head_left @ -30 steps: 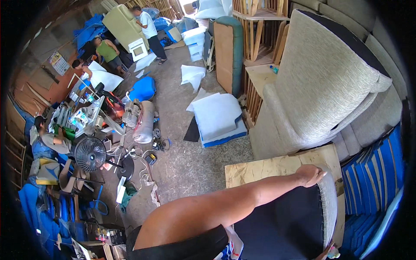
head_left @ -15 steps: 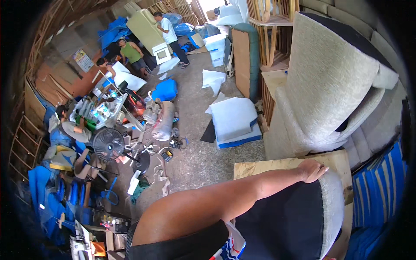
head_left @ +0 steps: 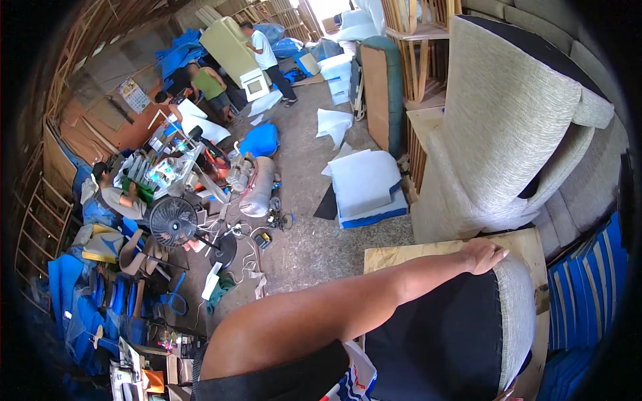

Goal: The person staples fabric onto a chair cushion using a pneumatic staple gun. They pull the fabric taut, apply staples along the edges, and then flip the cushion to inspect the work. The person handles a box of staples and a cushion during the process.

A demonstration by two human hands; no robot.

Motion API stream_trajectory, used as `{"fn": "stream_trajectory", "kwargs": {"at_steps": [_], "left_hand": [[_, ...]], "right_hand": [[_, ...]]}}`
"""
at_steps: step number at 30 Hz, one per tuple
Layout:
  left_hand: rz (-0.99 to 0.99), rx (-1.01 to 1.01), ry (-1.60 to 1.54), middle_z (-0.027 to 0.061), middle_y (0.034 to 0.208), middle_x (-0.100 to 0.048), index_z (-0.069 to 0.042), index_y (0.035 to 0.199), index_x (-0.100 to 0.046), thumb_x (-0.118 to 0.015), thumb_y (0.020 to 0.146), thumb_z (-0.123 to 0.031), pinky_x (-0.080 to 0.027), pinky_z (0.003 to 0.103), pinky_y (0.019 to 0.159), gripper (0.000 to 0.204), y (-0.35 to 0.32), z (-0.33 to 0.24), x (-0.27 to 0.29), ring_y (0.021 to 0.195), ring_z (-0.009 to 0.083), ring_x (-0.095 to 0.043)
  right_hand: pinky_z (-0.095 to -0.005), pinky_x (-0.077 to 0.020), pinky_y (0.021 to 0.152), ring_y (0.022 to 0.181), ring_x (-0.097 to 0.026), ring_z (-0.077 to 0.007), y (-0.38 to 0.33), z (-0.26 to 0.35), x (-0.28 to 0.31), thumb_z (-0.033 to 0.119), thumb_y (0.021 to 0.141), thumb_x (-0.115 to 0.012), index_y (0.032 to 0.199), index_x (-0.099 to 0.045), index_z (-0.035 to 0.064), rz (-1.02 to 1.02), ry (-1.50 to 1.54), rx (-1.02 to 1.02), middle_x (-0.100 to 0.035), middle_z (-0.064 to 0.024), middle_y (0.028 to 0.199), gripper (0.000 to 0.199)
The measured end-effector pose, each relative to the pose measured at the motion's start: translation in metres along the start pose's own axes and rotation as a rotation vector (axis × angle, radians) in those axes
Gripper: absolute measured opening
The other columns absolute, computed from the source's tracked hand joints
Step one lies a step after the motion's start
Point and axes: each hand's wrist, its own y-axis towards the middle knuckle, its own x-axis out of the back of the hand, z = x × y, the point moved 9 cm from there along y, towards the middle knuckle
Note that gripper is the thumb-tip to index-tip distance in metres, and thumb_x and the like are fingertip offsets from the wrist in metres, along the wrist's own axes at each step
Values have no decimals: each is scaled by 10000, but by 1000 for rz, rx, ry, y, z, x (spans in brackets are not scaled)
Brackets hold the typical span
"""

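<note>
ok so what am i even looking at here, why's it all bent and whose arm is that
This is one picture from a wide fisheye camera worn on a person's head and pointed downward, which is why straight edges curve near the rim. There is no machine: the bare arm reaching across from the lower left is the wearer's own. Its hand rests on the top edge of an upholstered cushion panel, dark on one face and light woven fabric on the other, standing over a plywood board. I cannot tell which of the two hands it is, or whether it grips. Behind stands a light fabric sofa piece tipped on end. On the floor lie white foam sheets, and a black fan stands nearby. Other people work farther back.
</note>
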Motion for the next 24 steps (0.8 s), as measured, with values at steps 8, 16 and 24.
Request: {"fn": "stream_trajectory", "kwargs": {"at_steps": [8, 16, 24], "left_hand": [[8, 0, 69, 199, 866, -717, -86, 1040, -729, -313, 1081, -487, -535, 513, 849, 579, 1, 4, -3, 889, 403, -696], [5, 23, 18, 190, 887, -724, -83, 1057, -711, -286, 1087, -494, -532, 495, 868, 593, -4, 10, -3, 933, 401, -691], [67, -25, -9, 184, 801, -705, -75, 1006, -693, -324, 1089, -487, -536, 517, 795, 559, 6, -3, -8, 820, 394, -699]], "right_hand": [[-464, -304, 1193, 1415, -461, -337, 1, -12, 0, 283, 1103, -327, 1513, -473, 10, -4, 27, -2, -495, -194, 1534, 514], [-458, -294, 1200, 1430, -450, -328, -2, -21, 4, 278, 1105, -312, 1514, -473, 8, 4, 39, -7, -486, -188, 1546, 515], [-453, -284, 1208, 1444, -440, -318, -21, -42, 33, 272, 1107, -298, 1515, -474, 7, -53, 37, -56, -478, -183, 1559, 517]]}}
